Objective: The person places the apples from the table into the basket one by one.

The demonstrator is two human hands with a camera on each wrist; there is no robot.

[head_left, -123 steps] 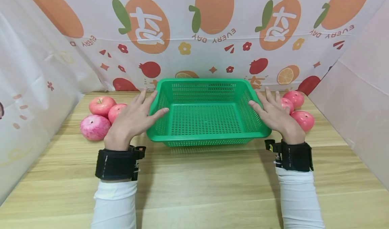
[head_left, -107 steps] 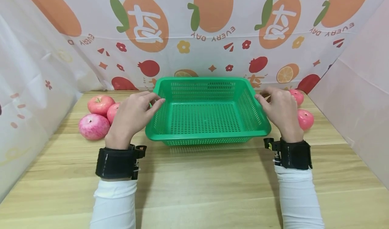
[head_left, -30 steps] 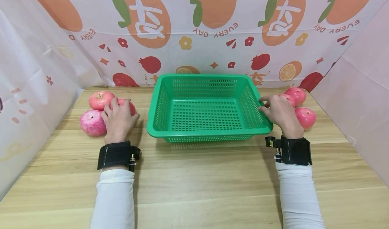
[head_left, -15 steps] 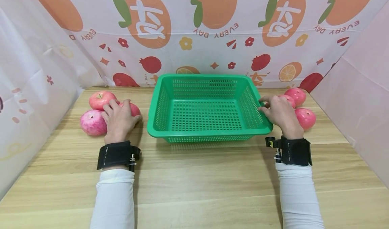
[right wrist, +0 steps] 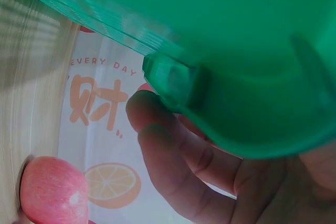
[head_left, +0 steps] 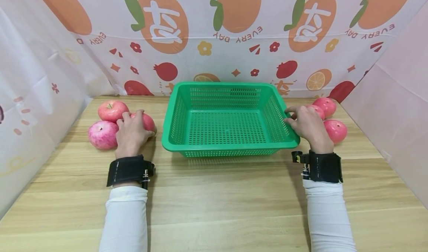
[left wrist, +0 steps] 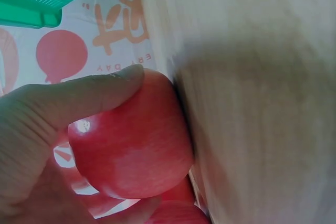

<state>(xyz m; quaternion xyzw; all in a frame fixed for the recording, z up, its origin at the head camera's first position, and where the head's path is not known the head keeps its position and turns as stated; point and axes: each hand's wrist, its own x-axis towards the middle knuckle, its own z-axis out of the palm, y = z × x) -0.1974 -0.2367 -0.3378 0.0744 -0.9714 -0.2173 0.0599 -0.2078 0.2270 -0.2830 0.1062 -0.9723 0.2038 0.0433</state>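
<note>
From afar I see the left hand, at frame left, its fingers and thumb now curled round an apple nudged rightward, apparently securing it, while the right hand grips the right side of the central basket.

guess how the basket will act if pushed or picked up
The basket is likely light for its size: walls and floor are full of holes. Its rim shows no sag, so probably fairly stiff. It should slide rather than tip, given its broad floor.
</note>
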